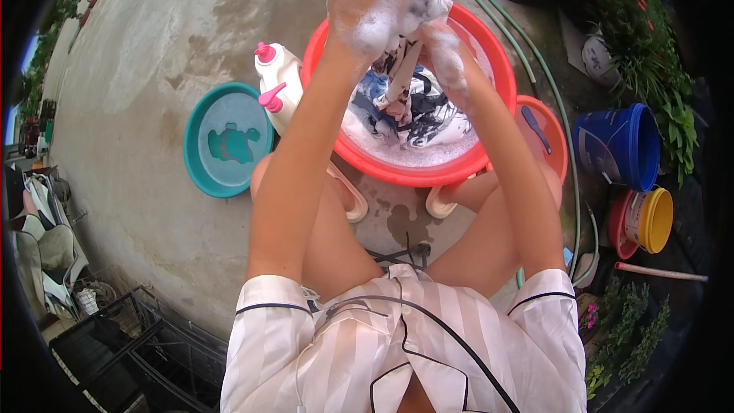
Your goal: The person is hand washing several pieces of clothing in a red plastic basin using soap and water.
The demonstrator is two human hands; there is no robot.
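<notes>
Above a large red plastic basin (390, 175), both my hands grip a wet, soapy patterned garment (399, 77) in white and dark tones. My left hand (373, 8), thick with suds, is closed on its upper part near the top of the view. Lower and to the right, my right hand (441, 49) clasps the same cloth, with foam over the wrist. The garment hangs twisted down into the basin. More white, black and blue laundry (424, 115) lies there in sudsy water. My fingers are partly hidden by foam and fabric.
Left of the basin stand white detergent bottles with pink pumps (279, 89) and a teal basin (198, 178) of cloudy water. To the right are a smaller red basin (559, 155) with a brush (536, 129), a green hose (553, 86), a blue bucket (610, 143) and a yellow bucket (654, 221).
</notes>
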